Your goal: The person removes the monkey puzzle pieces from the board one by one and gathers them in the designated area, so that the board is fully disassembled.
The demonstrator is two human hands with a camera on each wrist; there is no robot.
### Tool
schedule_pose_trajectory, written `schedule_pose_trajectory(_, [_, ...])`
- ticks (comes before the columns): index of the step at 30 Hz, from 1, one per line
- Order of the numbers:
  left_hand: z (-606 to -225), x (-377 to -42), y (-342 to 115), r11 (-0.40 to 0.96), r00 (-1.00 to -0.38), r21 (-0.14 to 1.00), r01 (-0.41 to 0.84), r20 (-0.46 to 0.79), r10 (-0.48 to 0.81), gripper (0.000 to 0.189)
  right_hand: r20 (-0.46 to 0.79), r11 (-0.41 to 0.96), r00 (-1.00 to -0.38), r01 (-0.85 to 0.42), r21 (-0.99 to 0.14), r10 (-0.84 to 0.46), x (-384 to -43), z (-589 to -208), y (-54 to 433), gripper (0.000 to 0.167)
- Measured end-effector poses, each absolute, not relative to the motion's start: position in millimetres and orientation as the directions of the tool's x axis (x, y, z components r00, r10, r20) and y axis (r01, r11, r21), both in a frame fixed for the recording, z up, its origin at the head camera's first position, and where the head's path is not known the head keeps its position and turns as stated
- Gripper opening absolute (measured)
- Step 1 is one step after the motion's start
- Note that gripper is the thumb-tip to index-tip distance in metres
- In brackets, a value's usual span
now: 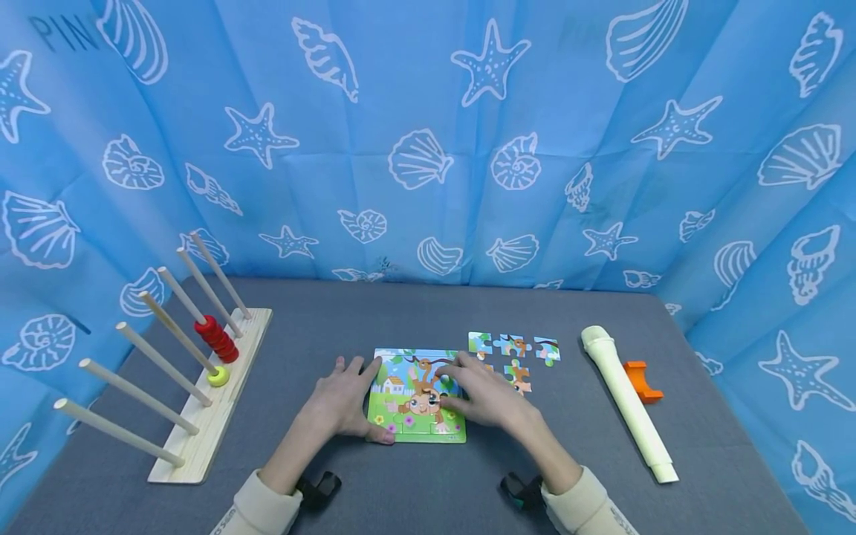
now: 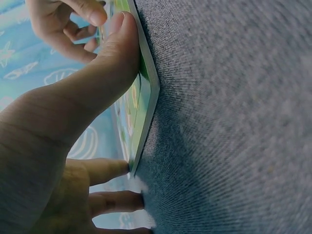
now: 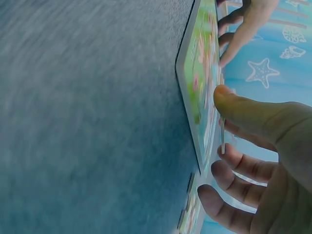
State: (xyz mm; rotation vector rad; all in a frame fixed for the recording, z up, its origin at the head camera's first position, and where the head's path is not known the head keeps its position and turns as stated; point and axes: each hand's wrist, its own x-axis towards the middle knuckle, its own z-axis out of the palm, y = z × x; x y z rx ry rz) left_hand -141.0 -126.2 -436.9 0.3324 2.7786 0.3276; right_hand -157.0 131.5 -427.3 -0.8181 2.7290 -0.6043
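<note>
A jigsaw puzzle board (image 1: 416,427) with a monkey picture lies on the grey cloth, most of its picture filled in. My left hand (image 1: 341,401) spans the board's left side, thumb on the near corner and a fingertip at the far corner, fingers fairly straight. Over the board's right side, my right hand (image 1: 491,394) pinches a puzzle piece (image 3: 223,136), seen edge-on in the right wrist view between thumb and fingers. Loose puzzle pieces (image 1: 513,345) lie just beyond that hand, some partly hidden by it.
On the left stands a wooden rack of upright pegs (image 1: 227,401), with red rings (image 1: 216,338) and a yellow-green ring (image 1: 218,376). To the right lie a pale microphone-shaped stick (image 1: 628,401) and an orange bracket-like block (image 1: 643,382). A blue shell-print curtain (image 1: 455,215) hangs behind.
</note>
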Motion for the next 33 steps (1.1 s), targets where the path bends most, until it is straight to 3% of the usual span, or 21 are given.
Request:
schedule_pose_trajectory(17, [-437, -139, -129, 0.943, -0.923, 0.269, 0.195, -0.275, 0.269, 0.127, -0.006, 0.768, -0.830, -0.513, -0.382, -0.558, -162, -418, 195, 0.041])
schedule_pose_trajectory(33, [-437, -136, -128, 0.939, -0.923, 0.279, 0.203, -0.265, 0.278, 0.127, -0.044, 0.822, -0.871, -0.445, -0.354, -0.490, -159, -420, 250, 0.038])
